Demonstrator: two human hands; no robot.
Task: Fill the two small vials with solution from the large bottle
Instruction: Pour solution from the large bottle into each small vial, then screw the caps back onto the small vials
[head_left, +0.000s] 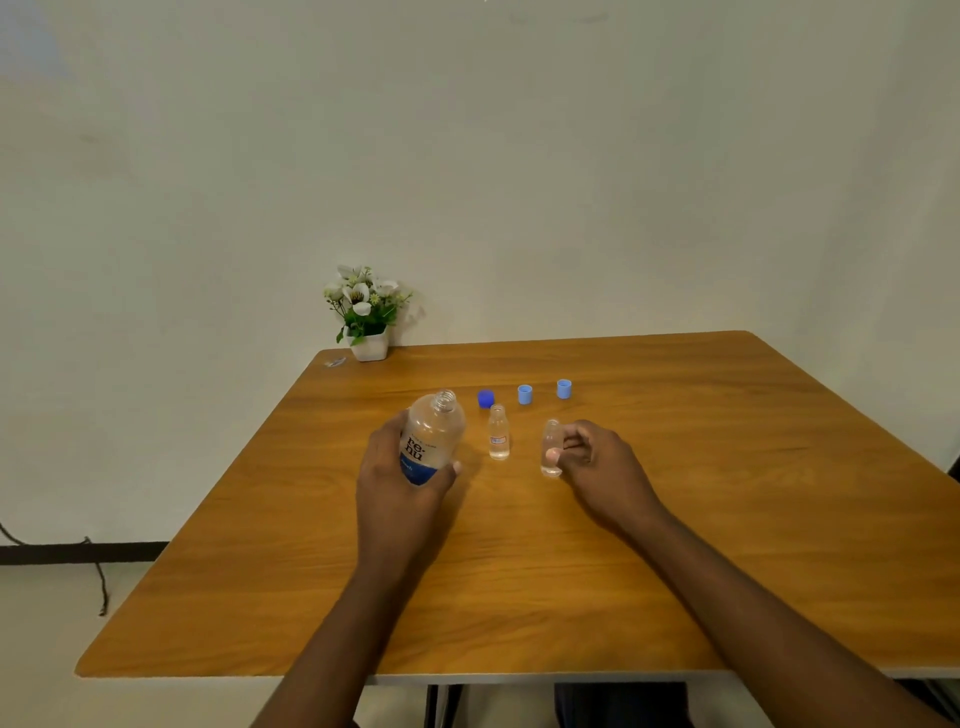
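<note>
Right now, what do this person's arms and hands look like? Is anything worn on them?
Both are uncovered. The left hand and right hand wear no gloves, and no ring, watch or bracelet shows. The forearms are bare too, with no sleeve in sight down to the picture's lower edge. There are no markings or cables on them.

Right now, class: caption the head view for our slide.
Uncapped large bottle gripped in the left hand, one vial held in the right hand.
</note>
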